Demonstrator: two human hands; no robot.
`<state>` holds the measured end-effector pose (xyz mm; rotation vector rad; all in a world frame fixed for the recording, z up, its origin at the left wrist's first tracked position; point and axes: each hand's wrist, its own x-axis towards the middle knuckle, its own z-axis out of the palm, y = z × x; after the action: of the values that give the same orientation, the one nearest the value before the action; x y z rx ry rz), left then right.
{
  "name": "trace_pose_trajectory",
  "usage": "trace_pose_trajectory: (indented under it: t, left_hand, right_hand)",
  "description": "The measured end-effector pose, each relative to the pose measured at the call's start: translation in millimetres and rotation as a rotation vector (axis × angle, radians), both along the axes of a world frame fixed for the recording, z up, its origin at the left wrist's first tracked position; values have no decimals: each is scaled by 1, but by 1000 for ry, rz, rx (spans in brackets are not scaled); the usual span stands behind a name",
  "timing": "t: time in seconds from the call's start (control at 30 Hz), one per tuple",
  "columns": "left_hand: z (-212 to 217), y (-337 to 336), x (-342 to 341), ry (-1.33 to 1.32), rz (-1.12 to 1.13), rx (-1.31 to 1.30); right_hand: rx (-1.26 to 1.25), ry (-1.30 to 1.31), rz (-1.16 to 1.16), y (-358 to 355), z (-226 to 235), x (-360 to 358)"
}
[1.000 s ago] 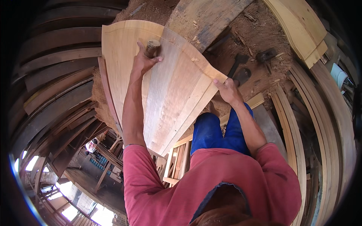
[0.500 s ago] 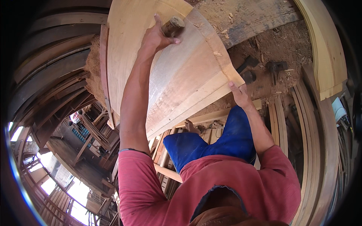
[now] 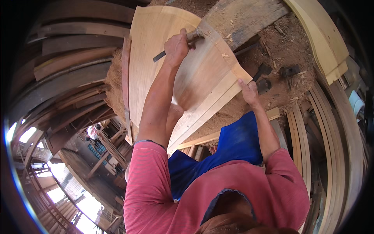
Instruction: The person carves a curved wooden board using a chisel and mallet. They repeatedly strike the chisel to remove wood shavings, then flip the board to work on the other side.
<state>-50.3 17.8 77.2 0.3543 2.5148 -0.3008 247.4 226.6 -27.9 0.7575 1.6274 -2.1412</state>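
My left hand (image 3: 177,47) is closed around a chisel (image 3: 193,35) with a thick, round wooden handle. Its flat dark blade sticks out beyond the hand, over a large wooden panel (image 3: 194,84) with a curved, raised border. At the panel's near right corner, my right hand (image 3: 249,93) grips the edge, thumb on top; the fingers underneath are partly hidden. One bare foot (image 3: 175,112) rests on the panel's near part, beside my left forearm.
Dark tools, including a hammer-like one (image 3: 261,71) and a hand plane (image 3: 289,71), lie on the sawdust-covered ground right of the panel. A worn board (image 3: 243,19) lies beyond. Curved timber (image 3: 325,39) and long planks (image 3: 327,128) stand right; stacked boards (image 3: 78,46) fill the left.
The chisel has turned in my left hand, its blade now showing. A foot has come up onto the panel. The panel sits slightly farther right, and my right hand stays at its corner.
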Motion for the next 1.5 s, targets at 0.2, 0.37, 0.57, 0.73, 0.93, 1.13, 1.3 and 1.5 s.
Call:
trace_pose_trajectory:
  t: [0.2, 0.37, 0.57, 0.73, 0.93, 1.13, 1.3, 1.5]
  left_hand:
    - [1, -1, -6, 115, -120, 132]
    - [-13, 1, -21, -4, -78, 17]
    - [-21, -14, -34, -193, -70, 238]
    - [-20, -5, -49, -313, -89, 343]
    - [-35, -15, -45, -388, 105, 438]
    - [-27, 2, -44, -229, -38, 167]
    - [-30, -12, -51, -257, 19, 190]
    - [-22, -16, -31, -213, -8, 168]
  right_hand:
    - [66, 53, -104, -2, 8, -6]
    - [-137, 123, -341, -10, -2, -1]
    - [-668, -54, -785, 4, -116, 53]
    - [389, -265, -202, -20, -333, 106]
    - [606, -604, 504, 8, -419, 99]
    - [483, -527, 789, 28, -492, 78]
    - [606, -467, 665, 19, -532, 101]
    - [776, -405, 560, -5, -471, 85]
